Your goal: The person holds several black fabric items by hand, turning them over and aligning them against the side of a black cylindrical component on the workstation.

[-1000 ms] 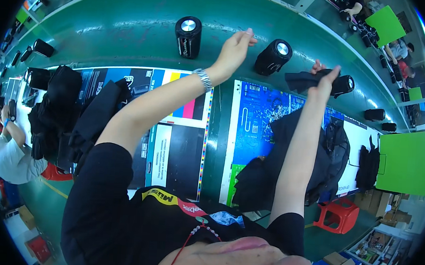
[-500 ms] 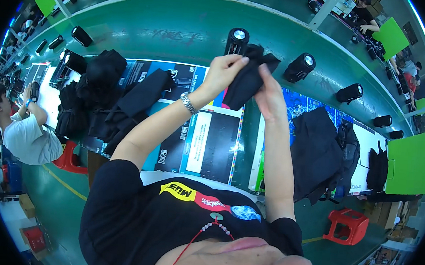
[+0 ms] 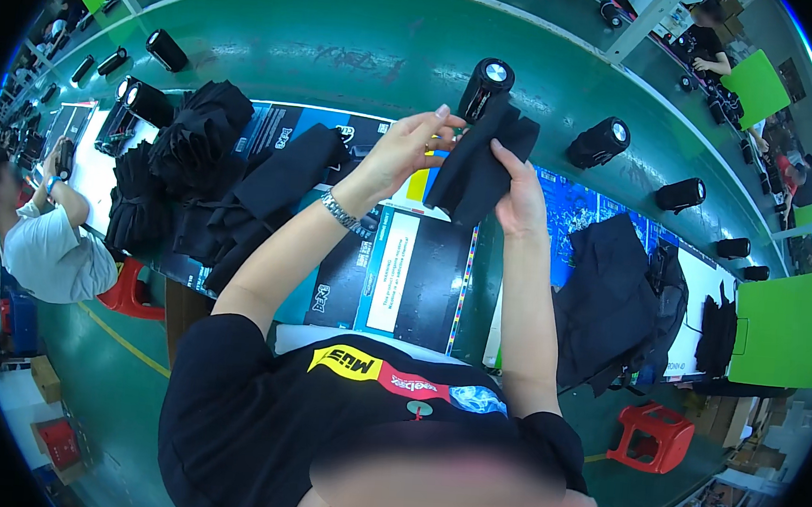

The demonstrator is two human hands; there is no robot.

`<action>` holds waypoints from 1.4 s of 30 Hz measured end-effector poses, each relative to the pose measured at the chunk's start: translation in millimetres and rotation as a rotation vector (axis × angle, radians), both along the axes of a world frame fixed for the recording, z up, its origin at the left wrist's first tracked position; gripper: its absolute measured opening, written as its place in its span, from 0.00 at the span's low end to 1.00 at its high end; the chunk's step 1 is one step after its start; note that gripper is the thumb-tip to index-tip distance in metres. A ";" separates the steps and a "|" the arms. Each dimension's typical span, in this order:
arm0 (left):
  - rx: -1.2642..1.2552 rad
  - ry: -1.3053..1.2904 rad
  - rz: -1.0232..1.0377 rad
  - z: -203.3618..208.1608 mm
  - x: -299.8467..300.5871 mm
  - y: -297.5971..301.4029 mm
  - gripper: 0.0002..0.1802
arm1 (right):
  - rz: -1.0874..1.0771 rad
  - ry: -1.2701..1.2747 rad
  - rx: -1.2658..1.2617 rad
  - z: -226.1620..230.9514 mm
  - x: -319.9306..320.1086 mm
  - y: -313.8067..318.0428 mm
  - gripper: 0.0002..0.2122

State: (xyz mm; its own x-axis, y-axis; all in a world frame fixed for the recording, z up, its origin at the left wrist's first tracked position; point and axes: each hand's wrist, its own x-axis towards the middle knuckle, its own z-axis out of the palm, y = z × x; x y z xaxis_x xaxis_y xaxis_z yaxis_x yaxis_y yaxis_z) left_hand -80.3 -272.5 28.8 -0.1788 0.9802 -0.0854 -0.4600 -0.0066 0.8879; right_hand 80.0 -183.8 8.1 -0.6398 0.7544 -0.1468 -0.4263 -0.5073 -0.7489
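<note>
A folded piece of black cloth [image 3: 473,169], shaped like a flat sleeve or pouch, hangs in front of me over the bench. My right hand [image 3: 521,194] grips its right side, thumb on the near face and the other fingers hidden behind. My left hand [image 3: 405,155] is at the cloth's left edge with its fingers apart; whether the fingertips touch it is hard to tell. Just beyond the cloth stands a black cylindrical speaker [image 3: 488,88] with a silver disc on its end, its lower part covered by the cloth.
Black cloth pieces [image 3: 279,179] lie heaped on the left; a larger black pile [image 3: 606,282] lies on the right. More cylindrical speakers [image 3: 600,143] stand along the green conveyor belt [image 3: 345,51]. Printed sheets [image 3: 405,272] cover the bench. A co-worker [image 3: 54,238] sits at left.
My left hand has let go of the cloth's top edge and its fingers have spread. The cloth stays in my right hand. The speakers have shifted right in view.
</note>
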 end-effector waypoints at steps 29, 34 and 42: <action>0.196 0.446 -0.045 -26.7 5.1 75.0 0.12 | -0.260 -0.246 0.472 -6.5 42.3 62.3 0.08; 0.333 0.726 0.312 -33.3 -0.8 147.1 0.07 | -0.833 -0.779 1.073 0.5 7.2 104.7 0.10; 0.053 0.352 0.244 -51.6 -3.3 207.9 0.11 | -0.793 -0.924 0.857 -7.5 -14.4 162.2 0.12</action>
